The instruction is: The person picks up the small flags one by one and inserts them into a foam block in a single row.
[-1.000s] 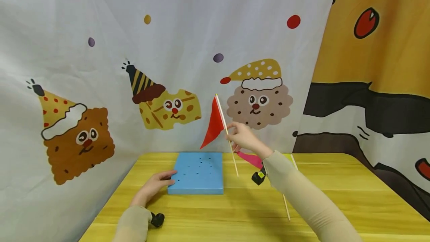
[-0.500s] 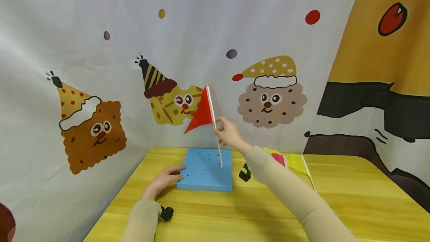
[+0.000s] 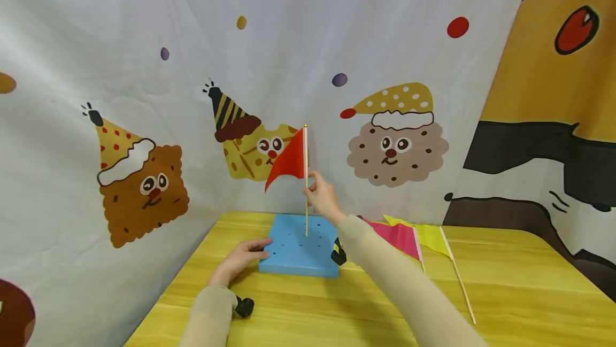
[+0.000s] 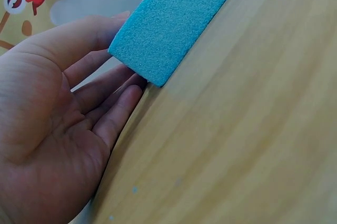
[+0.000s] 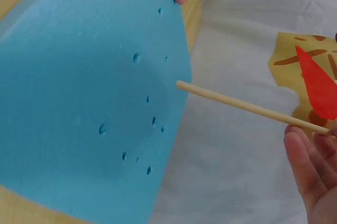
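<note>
A blue foam block [image 3: 293, 253] with several small holes lies on the yellow table [image 3: 385, 309]. My right hand [image 3: 312, 189] pinches the thin wooden stick [image 3: 306, 213] of a red flag [image 3: 289, 161] and holds it upright, its lower end meeting the block's top near the far edge. In the right wrist view the stick [image 5: 247, 107] reaches the block [image 5: 89, 103] among the holes, with my fingers [image 5: 308, 166] under it. My left hand [image 3: 260, 248] rests with straight fingers against the block's left front corner [image 4: 152, 71].
A pink flag [image 3: 397, 236] and a yellow flag [image 3: 430, 234] lie flat on the table to the right of the block, their sticks pointing toward me. A printed cloth backdrop [image 3: 144, 95] hangs close behind and to the left of the table.
My right hand carried the red flag left from beside the block to over it and turned the stick upright; its lower end now meets the block. The left hand stayed at the block.
</note>
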A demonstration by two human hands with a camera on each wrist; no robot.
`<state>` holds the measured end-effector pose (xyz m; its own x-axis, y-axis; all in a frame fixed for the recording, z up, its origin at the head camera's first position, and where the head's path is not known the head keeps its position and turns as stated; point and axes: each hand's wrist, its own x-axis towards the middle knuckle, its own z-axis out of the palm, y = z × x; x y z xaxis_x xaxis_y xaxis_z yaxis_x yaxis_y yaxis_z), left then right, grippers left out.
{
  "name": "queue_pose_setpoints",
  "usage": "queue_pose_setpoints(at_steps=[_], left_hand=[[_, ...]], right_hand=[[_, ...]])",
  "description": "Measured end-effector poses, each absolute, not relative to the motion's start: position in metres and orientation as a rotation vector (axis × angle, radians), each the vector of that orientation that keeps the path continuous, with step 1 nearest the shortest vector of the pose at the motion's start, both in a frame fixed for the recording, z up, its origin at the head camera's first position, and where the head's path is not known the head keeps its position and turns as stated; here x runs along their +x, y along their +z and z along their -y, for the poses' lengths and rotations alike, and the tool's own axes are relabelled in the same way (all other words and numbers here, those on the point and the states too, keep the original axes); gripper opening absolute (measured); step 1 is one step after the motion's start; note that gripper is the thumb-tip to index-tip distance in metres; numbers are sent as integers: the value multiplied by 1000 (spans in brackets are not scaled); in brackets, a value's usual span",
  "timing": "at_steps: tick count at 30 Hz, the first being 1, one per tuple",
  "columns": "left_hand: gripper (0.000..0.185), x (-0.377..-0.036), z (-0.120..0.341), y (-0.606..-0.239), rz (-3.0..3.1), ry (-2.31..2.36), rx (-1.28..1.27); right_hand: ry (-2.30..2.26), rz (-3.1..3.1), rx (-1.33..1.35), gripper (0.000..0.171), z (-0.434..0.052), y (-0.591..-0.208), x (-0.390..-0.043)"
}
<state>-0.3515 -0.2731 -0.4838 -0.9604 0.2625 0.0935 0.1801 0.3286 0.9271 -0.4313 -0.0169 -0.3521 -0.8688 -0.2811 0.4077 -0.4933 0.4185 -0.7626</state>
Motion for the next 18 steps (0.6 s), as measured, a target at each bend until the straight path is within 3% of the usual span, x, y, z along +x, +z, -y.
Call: queue_pose_setpoints(at_steps=[18], left_hand=[[47,-352,273,-485,-2503,1745,392]], right_hand=[[1443,2378,766,37,51,-375,-443]])
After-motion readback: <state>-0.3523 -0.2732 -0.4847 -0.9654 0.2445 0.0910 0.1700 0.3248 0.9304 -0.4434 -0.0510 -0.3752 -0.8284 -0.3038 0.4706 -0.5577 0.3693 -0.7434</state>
